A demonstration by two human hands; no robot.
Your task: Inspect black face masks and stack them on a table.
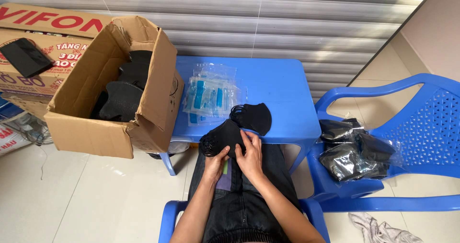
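head view: your left hand (215, 162) and right hand (250, 155) clamp a stack of black fabric face masks (221, 136) at the blue plastic table (282, 87)'s near edge; bagged masks (352, 152) lie on the right chair, and the cardboard box (112, 128) at left holds more.

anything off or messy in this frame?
Minor things only. The cardboard box overhangs the blue table's left edge and is tilted, flaps splayed. A crumpled grey cloth lies on the floor by the blue chair. Both hands, left hand and right hand, hold a stack of black masks normally.
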